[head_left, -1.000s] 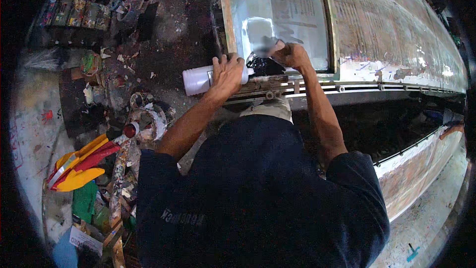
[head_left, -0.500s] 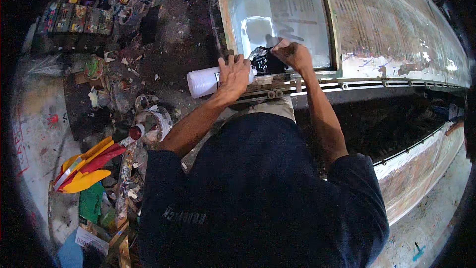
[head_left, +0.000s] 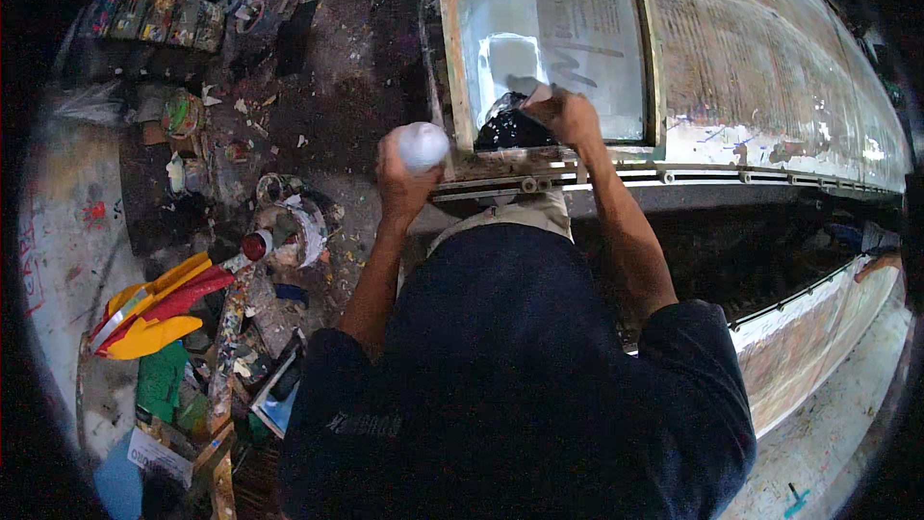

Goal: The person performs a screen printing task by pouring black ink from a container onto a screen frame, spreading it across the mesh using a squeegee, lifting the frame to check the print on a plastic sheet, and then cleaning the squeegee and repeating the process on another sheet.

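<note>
My left hand (head_left: 398, 178) is closed around a white plastic bottle (head_left: 422, 146), which stands upright just left of the framed screen (head_left: 654, 67). My right hand (head_left: 577, 120) grips a small flat scraper (head_left: 541, 102) at the glossy black ink (head_left: 512, 125), pooled inside the near edge of the frame. The screen's pale, see-through surface carries a bright patch and faint grey marks, with part of the ink hidden behind the scraper and fingers.
A long stained table (head_left: 760, 48) extends rightward, with a metal rail (head_left: 703, 176) along its near side and a second board (head_left: 799, 347) below. Cluttered paint containers (head_left: 154, 19), scraps, a bucket (head_left: 308, 231) and yellow-red pieces (head_left: 154, 327) lie left. What looks like another person's hand (head_left: 876, 268) shows far right.
My left hand has drawn back left and turned the bottle from lying sideways, spout toward the ink, to upright. My right hand stays at the ink with the scraper, shifted slightly.
</note>
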A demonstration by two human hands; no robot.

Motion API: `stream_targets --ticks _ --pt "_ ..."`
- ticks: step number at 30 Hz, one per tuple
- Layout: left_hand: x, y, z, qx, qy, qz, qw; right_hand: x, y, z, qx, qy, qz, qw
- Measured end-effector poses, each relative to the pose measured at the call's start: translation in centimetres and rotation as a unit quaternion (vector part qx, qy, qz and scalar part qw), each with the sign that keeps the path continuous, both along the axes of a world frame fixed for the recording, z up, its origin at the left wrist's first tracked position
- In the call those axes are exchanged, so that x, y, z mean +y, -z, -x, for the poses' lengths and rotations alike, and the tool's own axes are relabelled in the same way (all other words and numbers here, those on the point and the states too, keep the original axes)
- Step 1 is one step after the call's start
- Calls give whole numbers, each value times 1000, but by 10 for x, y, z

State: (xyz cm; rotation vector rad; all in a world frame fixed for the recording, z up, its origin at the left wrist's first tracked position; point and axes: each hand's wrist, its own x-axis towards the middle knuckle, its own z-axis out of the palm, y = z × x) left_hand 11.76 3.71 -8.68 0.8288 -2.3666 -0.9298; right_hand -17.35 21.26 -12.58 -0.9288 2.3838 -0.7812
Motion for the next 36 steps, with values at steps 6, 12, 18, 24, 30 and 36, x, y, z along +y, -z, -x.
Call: stream_targets --ticks 6,12,18,24,30,36 --pt "-9 48 -58 20 -211 -131 969 -23 -2 -43 91 -124 -28 988" --pt "-11 112 -113 -16 -392 -140 909 -10 -19 -30 79 -127 -50 987" --pt "22 127 -148 3 -461 -195 866 -23 -21 -55 147 -245 -44 957" --pt "59 113 -168 16 -506 -176 844 -16 -28 -30 84 -124 -64 987" --pt "76 138 -218 187 -564 -229 771 -39 -37 -57 124 -289 10 949" --pt "18 197 -321 -43 -647 -243 721 -29 -31 -41 3 -77 -26 997"
